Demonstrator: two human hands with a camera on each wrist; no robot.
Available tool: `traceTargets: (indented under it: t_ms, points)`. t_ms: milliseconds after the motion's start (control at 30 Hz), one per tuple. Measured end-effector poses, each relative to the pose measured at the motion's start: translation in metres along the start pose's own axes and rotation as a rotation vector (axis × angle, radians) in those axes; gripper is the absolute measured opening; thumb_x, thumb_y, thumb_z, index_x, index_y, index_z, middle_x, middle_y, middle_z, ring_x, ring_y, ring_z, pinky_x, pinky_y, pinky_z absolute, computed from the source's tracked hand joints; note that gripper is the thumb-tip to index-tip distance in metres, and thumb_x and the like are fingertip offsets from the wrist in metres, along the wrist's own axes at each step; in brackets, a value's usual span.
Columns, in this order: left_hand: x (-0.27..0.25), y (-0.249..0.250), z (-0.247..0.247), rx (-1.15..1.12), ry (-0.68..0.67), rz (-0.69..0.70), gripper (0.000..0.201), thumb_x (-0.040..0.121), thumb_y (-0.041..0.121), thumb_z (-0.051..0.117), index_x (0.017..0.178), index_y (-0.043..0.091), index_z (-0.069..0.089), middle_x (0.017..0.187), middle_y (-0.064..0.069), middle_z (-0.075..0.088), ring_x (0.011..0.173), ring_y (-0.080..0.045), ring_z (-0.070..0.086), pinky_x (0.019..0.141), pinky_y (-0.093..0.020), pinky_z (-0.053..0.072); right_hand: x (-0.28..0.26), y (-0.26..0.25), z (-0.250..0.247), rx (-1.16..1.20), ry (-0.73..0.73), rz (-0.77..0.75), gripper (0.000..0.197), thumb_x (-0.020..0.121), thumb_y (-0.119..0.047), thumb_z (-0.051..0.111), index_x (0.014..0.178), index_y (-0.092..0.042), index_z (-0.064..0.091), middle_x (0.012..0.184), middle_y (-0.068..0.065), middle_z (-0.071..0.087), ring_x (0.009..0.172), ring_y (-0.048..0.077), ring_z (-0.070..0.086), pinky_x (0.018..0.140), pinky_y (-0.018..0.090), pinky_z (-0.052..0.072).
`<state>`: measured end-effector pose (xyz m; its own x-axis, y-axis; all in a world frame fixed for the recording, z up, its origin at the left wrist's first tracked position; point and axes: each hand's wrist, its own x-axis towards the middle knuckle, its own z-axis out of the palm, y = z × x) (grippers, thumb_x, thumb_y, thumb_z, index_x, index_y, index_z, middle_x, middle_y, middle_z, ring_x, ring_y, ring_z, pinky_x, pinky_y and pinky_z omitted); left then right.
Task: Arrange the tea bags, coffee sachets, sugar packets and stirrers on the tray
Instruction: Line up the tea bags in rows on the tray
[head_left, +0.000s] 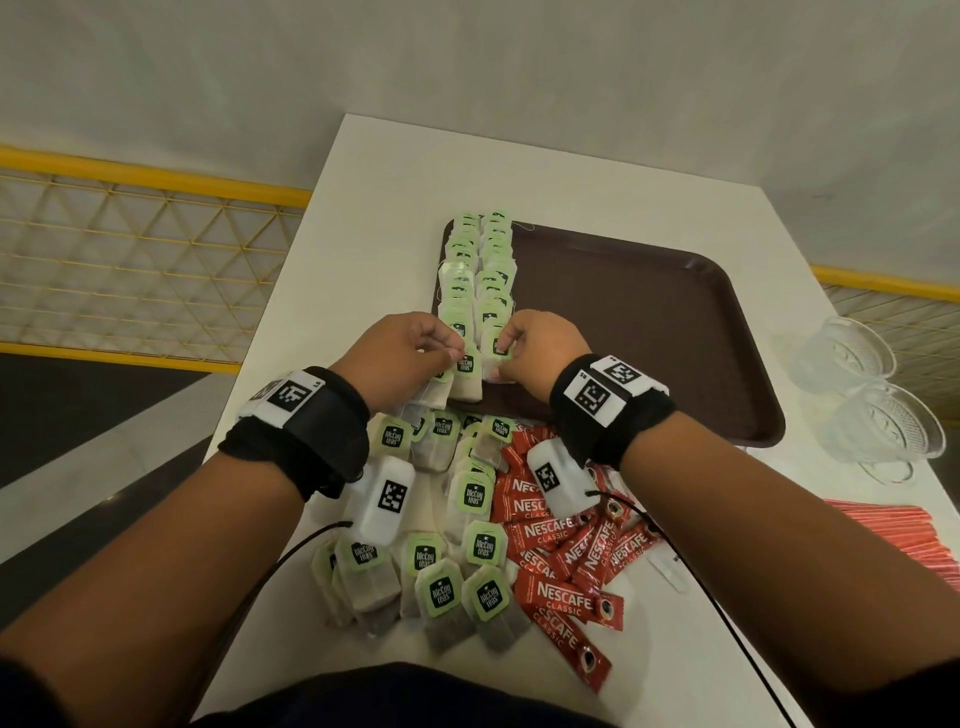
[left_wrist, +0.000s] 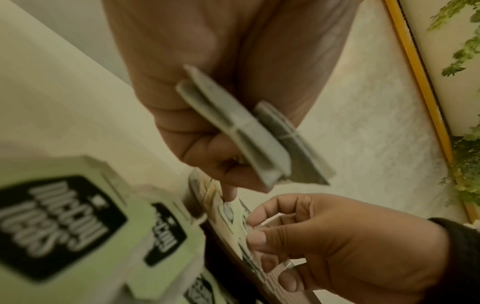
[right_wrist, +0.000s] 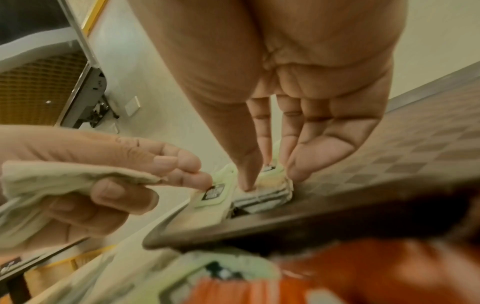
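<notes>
A brown tray (head_left: 649, 322) lies on the white table, with two rows of green-tagged tea bags (head_left: 478, 270) along its left side. My left hand (head_left: 451, 354) grips a couple of tea bags (left_wrist: 246, 131) in its curled fingers, and its fingertips touch the nearest bag of the left row (right_wrist: 213, 197). My right hand (head_left: 503, 359) pinches the nearest tea bag of the right row (right_wrist: 265, 193) between thumb and fingers. Loose tea bags (head_left: 441, 571) and red coffee sachets (head_left: 561, 551) lie piled between my forearms.
Red-striped sticks (head_left: 893, 540) lie at the table's right edge. Two clear glass bowls (head_left: 841, 358) stand to the right of the tray. A small white packet (head_left: 667, 566) lies beside the sachets. A yellow railing (head_left: 145, 182) runs left of the table.
</notes>
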<state>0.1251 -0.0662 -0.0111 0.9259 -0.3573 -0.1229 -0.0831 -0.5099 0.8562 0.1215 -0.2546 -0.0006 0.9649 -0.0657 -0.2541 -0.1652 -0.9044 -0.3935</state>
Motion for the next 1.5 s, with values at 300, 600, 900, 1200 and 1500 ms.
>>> traceTargets:
  t_ms: [300, 600, 900, 1200, 1500]
  points:
    - [0.005, -0.005, -0.003, 0.006, 0.027, -0.006, 0.011, 0.093, 0.023, 0.065, 0.102, 0.017, 0.07, 0.098, 0.004, 0.07, 0.09, -0.008, 0.063, 0.075, -0.018, 0.044, 0.009, 0.0, -0.007, 0.225, -0.008, 0.122, 0.029, 0.082, -0.027, 0.075, 0.1, -0.01, 0.059, 0.092, 0.009, 0.067, 0.082, 0.027, 0.07, 0.08, 0.046, 0.057]
    - [0.013, -0.003, -0.013, -0.045, 0.064, -0.037, 0.009, 0.092, 0.026, 0.066, 0.097, 0.02, 0.071, 0.096, 0.006, 0.071, 0.087, -0.007, 0.064, 0.071, -0.021, 0.043, 0.052, -0.021, -0.031, 0.867, 0.058, 0.311, 0.081, 0.091, -0.067, 0.037, 0.132, 0.002, 0.05, 0.133, 0.021, 0.056, 0.112, 0.035, 0.059, 0.102, 0.051, 0.046]
    - [0.016, -0.005, -0.022, -0.064, 0.094, -0.058, 0.009, 0.092, 0.027, 0.067, 0.097, 0.021, 0.071, 0.098, 0.008, 0.072, 0.074, 0.005, 0.059, 0.06, -0.016, 0.039, 0.089, -0.001, -0.009, 0.955, 0.067, 0.318, 0.122, 0.044, -0.09, 0.034, 0.131, -0.006, 0.053, 0.13, 0.016, 0.06, 0.116, 0.033, 0.06, 0.101, 0.053, 0.046]
    - [0.018, 0.004, -0.02, -0.123, 0.137, -0.054, 0.008, 0.093, 0.026, 0.065, 0.098, 0.022, 0.069, 0.096, 0.006, 0.069, 0.076, -0.003, 0.06, 0.059, -0.02, 0.042, 0.061, -0.016, -0.031, 0.88, 0.114, 0.235, 0.084, 0.083, -0.069, 0.038, 0.132, -0.002, 0.052, 0.136, 0.02, 0.054, 0.118, 0.036, 0.056, 0.107, 0.05, 0.041]
    - [0.023, 0.032, -0.008, -0.339, 0.335, -0.057, 0.024, 0.09, 0.029, 0.068, 0.107, 0.021, 0.053, 0.094, -0.006, 0.063, 0.083, -0.023, 0.064, 0.069, -0.052, 0.06, -0.014, -0.036, -0.035, 0.643, -0.285, -0.143, 0.028, 0.087, -0.037, 0.067, 0.09, -0.009, 0.066, 0.089, 0.011, 0.072, 0.077, 0.016, 0.067, 0.071, 0.028, 0.054]
